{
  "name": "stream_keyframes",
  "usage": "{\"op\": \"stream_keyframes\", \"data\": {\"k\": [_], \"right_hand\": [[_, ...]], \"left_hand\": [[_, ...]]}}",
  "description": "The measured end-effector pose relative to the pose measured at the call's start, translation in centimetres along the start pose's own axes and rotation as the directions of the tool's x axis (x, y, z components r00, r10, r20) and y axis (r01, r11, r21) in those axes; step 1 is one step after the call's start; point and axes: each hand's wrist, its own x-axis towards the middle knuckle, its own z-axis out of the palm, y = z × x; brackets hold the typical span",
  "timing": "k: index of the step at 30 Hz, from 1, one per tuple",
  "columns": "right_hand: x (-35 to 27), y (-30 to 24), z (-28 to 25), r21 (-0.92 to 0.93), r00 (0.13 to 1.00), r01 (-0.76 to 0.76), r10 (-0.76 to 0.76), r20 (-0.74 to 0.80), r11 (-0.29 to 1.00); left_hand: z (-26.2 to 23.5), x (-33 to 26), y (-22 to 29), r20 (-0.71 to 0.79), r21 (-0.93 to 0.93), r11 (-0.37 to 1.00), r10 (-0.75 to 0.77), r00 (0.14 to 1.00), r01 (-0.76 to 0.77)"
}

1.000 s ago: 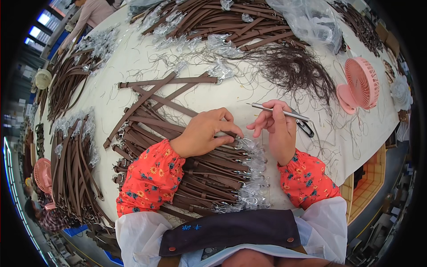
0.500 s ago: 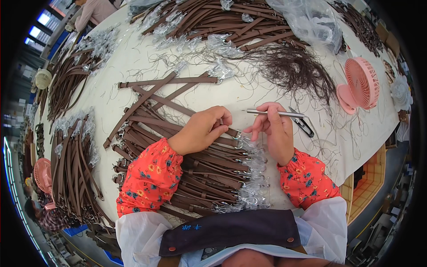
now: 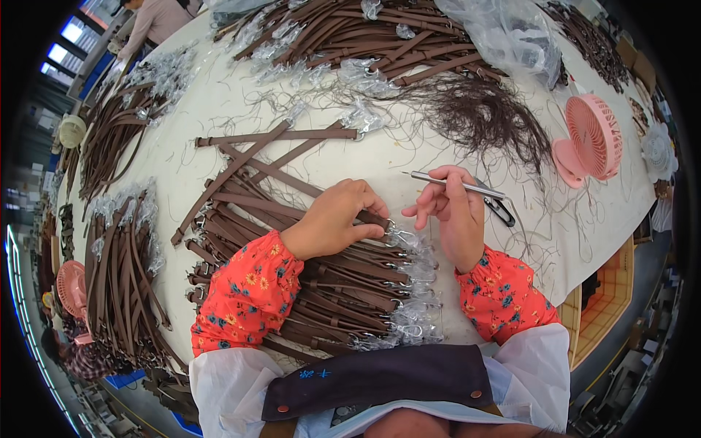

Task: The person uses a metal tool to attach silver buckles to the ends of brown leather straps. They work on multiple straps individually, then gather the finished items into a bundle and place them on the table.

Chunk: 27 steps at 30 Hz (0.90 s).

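Observation:
My left hand (image 3: 337, 220) is closed on the end of a brown strap (image 3: 374, 218), beside its metal ring and plastic-wrapped clasp (image 3: 398, 232). That strap lies across the top of a thick row of similar brown straps (image 3: 343, 292), whose wrapped clasps line up along the right side. A slim, silver, pen-like metal tool (image 3: 456, 184) rests between the fingers and thumb of my right hand (image 3: 454, 215), its thin tip pointing left. The tool is raised above the white table, apart from the strap. Red flowered sleeves cover both forearms.
Black thread snips (image 3: 499, 212) lie just beyond my right hand. A dark heap of loose threads (image 3: 489, 117) sits farther back, near a pink fan (image 3: 593, 139). More straps are piled at the back (image 3: 365, 36) and left (image 3: 124, 277). Another person (image 3: 157, 25) is at the far left.
My left hand has moved slightly right and down, now pinching the strap's end by its ring. The silver tool has tilted, its right end lower, and my right hand has barely shifted.

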Motion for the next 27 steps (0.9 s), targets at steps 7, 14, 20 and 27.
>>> {"op": "stream_keyframes", "data": {"k": [7,14,20,27], "right_hand": [[-0.1,-0.1,0.0,-0.047,0.999,0.032,-0.031,0.017,0.998],[-0.1,-0.2,0.1,-0.065,1.000,0.018,-0.017,0.024,0.998],[-0.2,0.1,-0.1,-0.112,0.998,-0.025,0.030,0.049,0.993],[-0.6,-0.4,0.2,-0.275,0.986,-0.074,0.111,0.122,0.959]], "left_hand": [[0.0,0.7,0.8,0.016,-0.065,0.982,-0.174,0.985,0.175],[0.6,0.5,0.0,-0.144,-0.014,1.000,-0.016,0.989,0.014],[0.6,0.4,0.0,-0.163,-0.221,0.968,-0.155,0.974,0.117],[-0.6,-0.2,-0.1,-0.070,-0.388,0.891,-0.283,0.957,0.235]]}}
